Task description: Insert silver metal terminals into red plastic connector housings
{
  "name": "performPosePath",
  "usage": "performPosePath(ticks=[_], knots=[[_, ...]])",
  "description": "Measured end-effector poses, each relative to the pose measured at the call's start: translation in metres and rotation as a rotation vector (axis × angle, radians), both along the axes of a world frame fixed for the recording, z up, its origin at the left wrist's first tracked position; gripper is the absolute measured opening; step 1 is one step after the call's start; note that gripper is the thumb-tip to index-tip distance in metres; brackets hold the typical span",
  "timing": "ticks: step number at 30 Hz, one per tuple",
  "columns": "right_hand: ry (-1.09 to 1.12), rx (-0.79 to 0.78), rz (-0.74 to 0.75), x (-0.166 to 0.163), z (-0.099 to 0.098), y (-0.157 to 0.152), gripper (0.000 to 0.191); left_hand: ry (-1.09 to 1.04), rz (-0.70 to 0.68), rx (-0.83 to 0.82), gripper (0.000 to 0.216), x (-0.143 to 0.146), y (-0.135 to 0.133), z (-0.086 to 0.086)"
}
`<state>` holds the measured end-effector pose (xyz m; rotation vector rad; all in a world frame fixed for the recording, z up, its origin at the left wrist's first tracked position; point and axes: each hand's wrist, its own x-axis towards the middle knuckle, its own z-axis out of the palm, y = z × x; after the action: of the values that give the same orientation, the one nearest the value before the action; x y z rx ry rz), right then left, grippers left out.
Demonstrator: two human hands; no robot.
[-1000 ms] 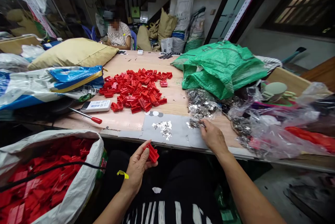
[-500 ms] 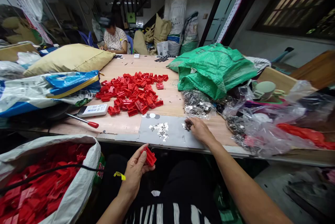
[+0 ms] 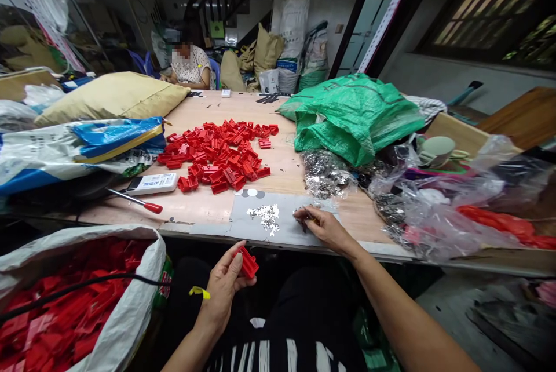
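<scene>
Holding exactly one red part [image 3: 248, 263]: the left hand [image 3: 223, 282], grip snug around it, just in front of the tabletop [image 3: 208, 207]. The right hand [image 3: 328, 229] is over one grey mat [image 3: 289, 235], fingers bunched, but can't tell what's in that grip. Beside it, one pile of silver pieces [image 3: 267, 218], too many to count. Further back, one red heap [image 3: 217, 155], also uncountable, plus one green sack [image 3: 356, 120].

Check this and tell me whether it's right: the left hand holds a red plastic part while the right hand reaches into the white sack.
Wrong about the right hand: the head view shows it at the gray sheet, beside the small silver pieces, not in the white sack. The left hand does hold a red plastic part.
</scene>
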<state>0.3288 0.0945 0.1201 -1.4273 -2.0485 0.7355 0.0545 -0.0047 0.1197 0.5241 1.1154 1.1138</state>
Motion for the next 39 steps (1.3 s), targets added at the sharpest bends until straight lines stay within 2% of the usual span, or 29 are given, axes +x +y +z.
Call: performPosePath(ticks=[4, 9, 21, 29, 34, 39], knots=[[-0.222, 0.082, -0.257, 0.022, -0.005, 0.008, 0.031, 0.017, 0.005, -0.001, 0.071, 0.000, -0.001, 0.000], [-0.373, 0.153, -0.334, 0.038, -0.006, 0.019, 0.042, 0.019, 0.001, -0.004, 0.071, 0.002, -0.002, 0.001], [-0.374, 0.013, -0.290, 0.043, -0.002, 0.034, 0.037, -0.008, -0.040, -0.028, 0.069, 0.000, -0.002, 0.001], [-0.289, -0.153, -0.123, 0.048, 0.008, 0.021, 0.028, 0.018, 0.013, -0.019, 0.068, 0.005, -0.004, 0.004], [-0.285, -0.151, -0.191, 0.056, 0.010, 0.014, 0.023, 0.030, 0.009, -0.017, 0.068, 0.005, -0.004, 0.004], [-0.272, -0.115, -0.210, 0.045, 0.010, 0.008, 0.014, 0.024, 0.002, -0.006, 0.067, 0.006, -0.004, 0.003]])
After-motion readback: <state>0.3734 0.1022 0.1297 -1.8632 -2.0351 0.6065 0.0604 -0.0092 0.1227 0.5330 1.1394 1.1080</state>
